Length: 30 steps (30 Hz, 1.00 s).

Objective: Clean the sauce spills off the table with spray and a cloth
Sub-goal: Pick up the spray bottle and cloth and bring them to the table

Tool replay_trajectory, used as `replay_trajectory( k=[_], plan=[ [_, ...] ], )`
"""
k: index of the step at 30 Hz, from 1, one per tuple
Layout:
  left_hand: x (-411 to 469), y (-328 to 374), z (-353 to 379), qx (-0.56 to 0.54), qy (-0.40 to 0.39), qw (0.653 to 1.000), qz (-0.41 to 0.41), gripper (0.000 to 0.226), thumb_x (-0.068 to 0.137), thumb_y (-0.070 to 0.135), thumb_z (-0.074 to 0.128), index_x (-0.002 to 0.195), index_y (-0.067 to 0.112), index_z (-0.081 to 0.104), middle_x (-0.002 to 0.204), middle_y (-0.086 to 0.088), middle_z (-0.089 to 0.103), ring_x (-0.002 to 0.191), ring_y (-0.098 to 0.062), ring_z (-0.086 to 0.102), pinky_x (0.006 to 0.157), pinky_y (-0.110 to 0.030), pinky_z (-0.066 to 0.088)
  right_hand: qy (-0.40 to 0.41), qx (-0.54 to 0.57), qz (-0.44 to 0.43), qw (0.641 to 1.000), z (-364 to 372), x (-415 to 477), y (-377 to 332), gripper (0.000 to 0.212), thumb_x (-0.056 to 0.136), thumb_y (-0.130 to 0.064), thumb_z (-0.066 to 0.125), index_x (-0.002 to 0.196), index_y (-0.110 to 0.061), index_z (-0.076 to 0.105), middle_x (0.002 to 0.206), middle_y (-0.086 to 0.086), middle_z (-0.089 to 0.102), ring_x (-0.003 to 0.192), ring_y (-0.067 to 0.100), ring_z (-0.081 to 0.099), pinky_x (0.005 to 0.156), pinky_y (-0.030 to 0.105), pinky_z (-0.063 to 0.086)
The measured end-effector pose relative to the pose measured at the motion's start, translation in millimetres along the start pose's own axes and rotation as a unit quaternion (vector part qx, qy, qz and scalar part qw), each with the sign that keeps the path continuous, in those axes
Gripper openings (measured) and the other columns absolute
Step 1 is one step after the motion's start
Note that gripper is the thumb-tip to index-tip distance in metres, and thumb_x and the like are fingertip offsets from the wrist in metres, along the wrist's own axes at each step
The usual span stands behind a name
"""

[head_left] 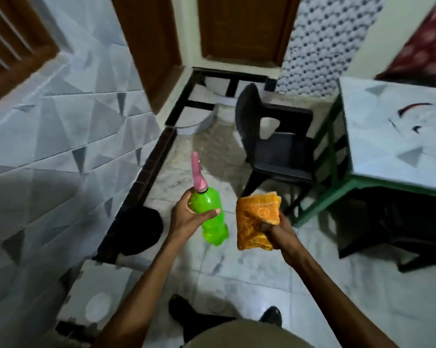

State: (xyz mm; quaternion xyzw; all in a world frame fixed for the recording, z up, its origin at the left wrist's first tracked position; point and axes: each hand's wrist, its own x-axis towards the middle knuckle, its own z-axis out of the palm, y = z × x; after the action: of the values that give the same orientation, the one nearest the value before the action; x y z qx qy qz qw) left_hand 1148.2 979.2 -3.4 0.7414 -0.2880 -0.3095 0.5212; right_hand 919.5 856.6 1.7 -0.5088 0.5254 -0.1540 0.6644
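The spray bottle (209, 219) is translucent bright green plastic with a ribbed lower body and a long pink spray head (198, 174) on its neck. Its long axis runs nearly up and down in the view, the pink head pointing up and away, leaning slightly left, the base toward the person. The left hand (186, 217) grips it round the upper body, thumb laid across the front and fingers curled behind, in the air above the pale tiled floor (237, 272).

Just beside it, the right hand (274, 228) pinches a folded orange cloth (257, 217) with a paler woven pattern, thumb on the front; the folded edge stands upward.

At right, well apart from both hands, stands the table (377, 126), pale patterned top on a green frame, with dark red sauce spills (412, 108) streaked across it. A black plastic chair (279, 151) stands by its left side.
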Motion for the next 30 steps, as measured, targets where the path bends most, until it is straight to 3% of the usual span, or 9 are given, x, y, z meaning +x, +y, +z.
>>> replay_trajectory(
  k=[3, 6, 8, 13, 18, 21, 24, 28, 30],
  plan=[
    [8.7, 37.5, 88.2, 0.018, -0.048, 0.998, 0.026, 0.065, 0.054, 0.035, 0.095, 0.111, 0.035, 0.065, 0.099, 0.017, 0.074, 0.093, -0.006, 0.07, 0.083, -0.029, 0.057, 0.042, 0.029, -0.004, 0.999, -95.5, -3.6, 8.7, 0.063, 0.066, -0.007, 0.074, 0.126, -0.017, 0.058, 0.108, 0.007, 0.073, 0.095, 0.028, 0.071, 0.07, 0.035, 0.057],
    [14.3, 70.3, 164.5, 0.018, -0.086, 0.995, 0.048, 0.071, 0.049, 0.049, 0.094, 0.112, 0.035, 0.065, 0.1, 0.011, 0.075, 0.094, -0.011, 0.071, 0.086, -0.038, 0.058, 0.077, 0.049, -0.018, 0.996, -179.7, -4.2, 13.2, 0.05, 0.081, 0.007, 0.07, 0.124, -0.016, 0.059, 0.101, 0.003, 0.073, 0.088, 0.024, 0.071, 0.061, 0.031, 0.057],
    [14.1, 95.2, 216.1, 0.019, -0.108, 0.992, 0.063, 0.064, 0.052, 0.044, 0.093, 0.108, 0.031, 0.067, 0.098, 0.008, 0.075, 0.092, -0.012, 0.071, 0.086, -0.04, 0.058, 0.116, 0.064, -0.015, 0.991, -232.0, -8.1, 12.6, 0.049, 0.081, 0.006, 0.07, 0.122, -0.019, 0.061, 0.101, 0.004, 0.074, 0.088, 0.026, 0.072, 0.063, 0.033, 0.058],
    [21.9, 154.1, 340.1, 0.011, -0.16, 0.983, 0.085, 0.058, 0.054, 0.035, 0.094, 0.105, 0.022, 0.068, 0.095, 0.004, 0.075, 0.085, -0.01, 0.071, 0.08, -0.035, 0.059, 0.198, 0.114, -0.031, 0.973, -349.6, -12.2, 6.7, 0.054, 0.063, -0.009, 0.079, 0.114, -0.021, 0.066, 0.106, 0.009, 0.077, 0.094, 0.033, 0.073, 0.084, 0.053, 0.061],
    [24.5, 204.5, 466.6, 0.019, -0.226, 0.968, 0.103, 0.066, 0.052, 0.04, 0.093, 0.11, 0.021, 0.069, 0.101, 0.002, 0.076, 0.092, -0.014, 0.071, 0.081, -0.029, 0.057, 0.272, 0.16, -0.04, 0.948, -456.1, -20.5, 5.4, 0.049, 0.079, 0.006, 0.071, 0.121, -0.018, 0.062, 0.106, 0.008, 0.073, 0.092, 0.03, 0.07, 0.085, 0.044, 0.058],
    [22.9, 227.9, 543.0, 0.009, -0.261, 0.959, 0.11, 0.062, 0.059, 0.023, 0.094, 0.115, 0.017, 0.068, 0.101, 0.001, 0.075, 0.086, -0.008, 0.071, 0.075, -0.021, 0.054, 0.297, 0.173, -0.041, 0.938, -517.3, -19.7, 7.0, 0.049, 0.078, 0.007, 0.072, 0.119, -0.016, 0.06, 0.109, 0.013, 0.071, 0.091, 0.028, 0.068, 0.086, 0.042, 0.056],
    [20.7, 252.3, 626.3, 0.011, -0.29, 0.95, 0.118, 0.06, 0.062, 0.017, 0.093, 0.116, 0.018, 0.066, 0.097, 0.007, 0.074, 0.081, 0.0, 0.069, 0.07, -0.014, 0.052, 0.32, 0.18, -0.041, 0.929, -587.9, -12.1, 2.6, 0.057, 0.067, -0.005, 0.079, 0.119, -0.016, 0.059, 0.11, 0.011, 0.071, 0.094, 0.028, 0.069, 0.088, 0.044, 0.057],
    [21.3, 278.4, 732.7, 0.015, -0.323, 0.937, 0.135, 0.062, 0.061, 0.018, 0.093, 0.116, 0.018, 0.066, 0.097, 0.007, 0.074, 0.082, 0.0, 0.07, 0.07, -0.014, 0.052, 0.34, 0.181, -0.036, 0.922, -679.8, -1.7, -1.1, 0.047, 0.078, 0.003, 0.075, 0.118, -0.014, 0.056, 0.102, 0.007, 0.069, 0.081, 0.014, 0.064, 0.067, 0.029, 0.051],
    [19.3, 289.5, 777.2, 0.027, -0.334, 0.932, 0.141, 0.065, 0.059, 0.025, 0.095, 0.117, 0.024, 0.065, 0.1, 0.007, 0.074, 0.087, -0.002, 0.07, 0.073, -0.016, 0.054, 0.346, 0.186, -0.026, 0.919, -717.9, 1.0, -0.1, 0.051, 0.074, 0.0, 0.077, 0.119, -0.013, 0.057, 0.106, 0.011, 0.07, 0.081, 0.015, 0.066, 0.064, 0.029, 0.05]
  ],
)
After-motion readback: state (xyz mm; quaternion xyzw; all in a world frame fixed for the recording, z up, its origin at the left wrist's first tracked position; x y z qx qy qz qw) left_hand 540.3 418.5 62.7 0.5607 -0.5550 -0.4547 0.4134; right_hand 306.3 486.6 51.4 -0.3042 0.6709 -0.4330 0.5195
